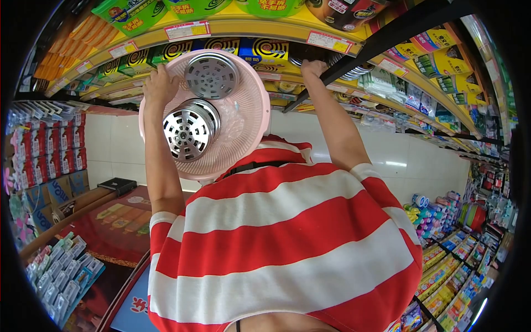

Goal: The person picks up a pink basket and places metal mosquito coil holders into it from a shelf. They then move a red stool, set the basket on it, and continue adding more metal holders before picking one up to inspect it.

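A pink plastic basket [251, 110] is held against the shelf front, with my left hand [161, 86] closed on its left rim. Inside it lie a stack of shiny metal discs with cut-out slots [188, 133], a separate round metal disc [211, 76] near the far rim and some clear plastic wrap [235, 119]. My right hand [314, 67] reaches into the shelf beside a dark upright post. Its fingers are partly hidden in shadow among round metal items [354, 71], so what they hold cannot be made out.
Boxes with black spiral prints [265, 50] line the shelf left of my right hand. A black metal post [381, 41] crosses the shelving. Green tubs [130, 14] stand above. Red packs [50, 144] hang at the left; goods racks [453, 265] stand at the lower right.
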